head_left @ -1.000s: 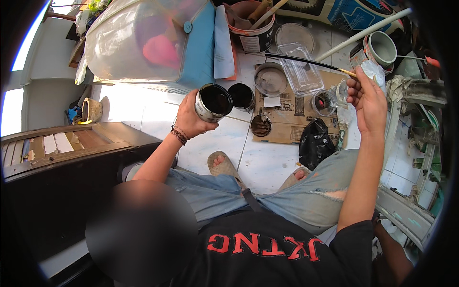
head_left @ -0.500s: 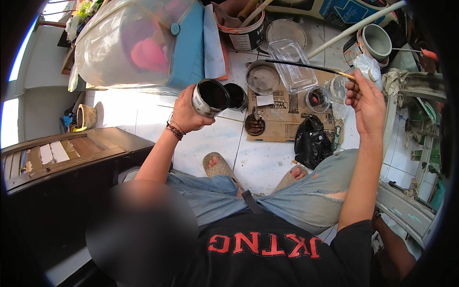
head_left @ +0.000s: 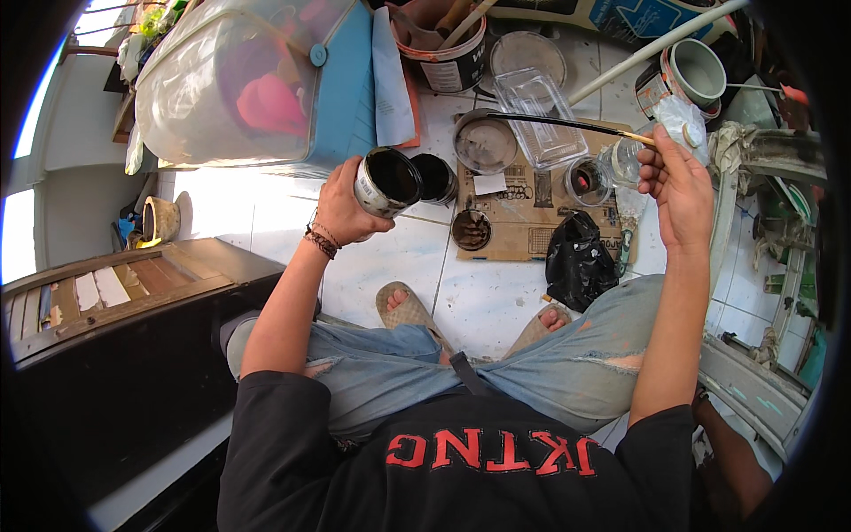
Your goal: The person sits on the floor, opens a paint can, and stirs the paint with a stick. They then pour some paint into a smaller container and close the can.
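My left hand (head_left: pixel 339 206) is wrapped round a small can (head_left: pixel 376 197) coated black inside, its open mouth tilted up toward me. Just beyond it on the floor stands a second dark open can (head_left: pixel 436 181). Between thumb and fingers my right hand (head_left: pixel 679 182) pinches the bare wooden end of a thin stick (head_left: pixel 567 121). Most of the stick is black and wet-looking, and it points left over a clear plastic tray (head_left: pixel 542 115) and a round metal lid (head_left: pixel 486 144).
Stained cardboard (head_left: pixel 523 235) on the white tiles bears a brown-stained tin (head_left: pixel 471 230), a clear cup (head_left: pixel 587 181) and a black plastic bag (head_left: pixel 580 262). A storage box (head_left: pixel 341 97) stands far left, a tool bucket (head_left: pixel 452 66) behind. A metal frame (head_left: pixel 753 399) lies to the right.
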Available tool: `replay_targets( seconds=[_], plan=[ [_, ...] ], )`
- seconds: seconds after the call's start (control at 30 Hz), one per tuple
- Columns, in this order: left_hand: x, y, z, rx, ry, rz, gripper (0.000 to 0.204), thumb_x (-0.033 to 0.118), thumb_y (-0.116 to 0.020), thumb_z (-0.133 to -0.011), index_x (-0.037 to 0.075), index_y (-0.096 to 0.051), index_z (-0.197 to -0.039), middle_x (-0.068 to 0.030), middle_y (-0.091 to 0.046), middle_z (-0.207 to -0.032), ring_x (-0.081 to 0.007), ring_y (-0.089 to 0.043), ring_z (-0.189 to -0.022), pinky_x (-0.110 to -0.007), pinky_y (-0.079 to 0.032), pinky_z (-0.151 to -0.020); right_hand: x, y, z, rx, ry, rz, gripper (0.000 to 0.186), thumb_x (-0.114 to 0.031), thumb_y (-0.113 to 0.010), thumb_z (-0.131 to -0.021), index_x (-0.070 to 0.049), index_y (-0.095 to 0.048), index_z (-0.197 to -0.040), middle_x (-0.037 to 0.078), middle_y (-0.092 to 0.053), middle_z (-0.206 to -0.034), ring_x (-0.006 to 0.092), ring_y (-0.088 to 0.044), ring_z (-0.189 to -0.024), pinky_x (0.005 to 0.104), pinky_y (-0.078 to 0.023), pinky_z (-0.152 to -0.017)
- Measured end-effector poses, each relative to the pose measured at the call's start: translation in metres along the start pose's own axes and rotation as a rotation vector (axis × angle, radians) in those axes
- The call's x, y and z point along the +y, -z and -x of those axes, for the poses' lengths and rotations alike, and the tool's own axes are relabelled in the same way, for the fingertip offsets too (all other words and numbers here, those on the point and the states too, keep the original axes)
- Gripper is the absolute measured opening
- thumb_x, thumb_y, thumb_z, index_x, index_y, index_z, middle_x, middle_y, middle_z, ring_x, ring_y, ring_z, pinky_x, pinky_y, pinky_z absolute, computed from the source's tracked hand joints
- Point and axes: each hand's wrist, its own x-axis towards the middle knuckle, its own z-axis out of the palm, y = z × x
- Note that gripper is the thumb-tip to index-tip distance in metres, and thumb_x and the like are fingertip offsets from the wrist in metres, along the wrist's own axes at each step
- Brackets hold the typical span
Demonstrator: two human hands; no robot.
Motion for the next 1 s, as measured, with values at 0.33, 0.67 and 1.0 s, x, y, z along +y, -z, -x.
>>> replay_targets(
  seconds=[0.33, 0.67, 1.0],
  plan=[
    [-0.0002, 0.0001, -0.0027, -0.032, 0.011, -0.033, 0.097, 0.031, -0.09, -0.045, 0.003, -0.049, -0.129, -0.0188, -0.063, -0.109, -0.0382, -0.06, -0.105, -0.046, -0.05, -0.092, -0.0016, -0.0006, 0.0005, -0.011, 0.008, 0.007, 0.034, -0.033, -0.071, -0.093, 0.001, -0.067, -0.099, 0.007, -0.068, -0.082, 0.0101, -0.062, -0.068, 0.0229, -0.05, -0.056],
    [0.003, 0.0008, -0.0038, -0.064, 0.038, -0.033, 0.096, 0.031, -0.089, -0.046, 0.003, -0.049, -0.129, -0.0192, -0.063, -0.11, -0.0383, -0.06, -0.106, -0.046, -0.05, -0.093, -0.0027, -0.0009, 0.0011, -0.01, 0.012, 0.016, 0.034, -0.033, -0.07, -0.094, 0.001, -0.067, -0.099, 0.006, -0.067, -0.082, 0.0099, -0.061, -0.068, 0.0233, -0.049, -0.057],
    [0.0078, 0.0029, -0.0059, -0.067, 0.04, -0.041, 0.095, 0.03, -0.089, -0.046, 0.003, -0.049, -0.129, -0.0199, -0.063, -0.109, -0.0386, -0.061, -0.105, -0.045, -0.05, -0.093, -0.0046, -0.0015, 0.0031, -0.003, 0.021, 0.011, 0.034, -0.032, -0.069, -0.094, 0.001, -0.068, -0.1, 0.006, -0.067, -0.082, 0.0098, -0.061, -0.068, 0.023, -0.049, -0.057]
  ],
)
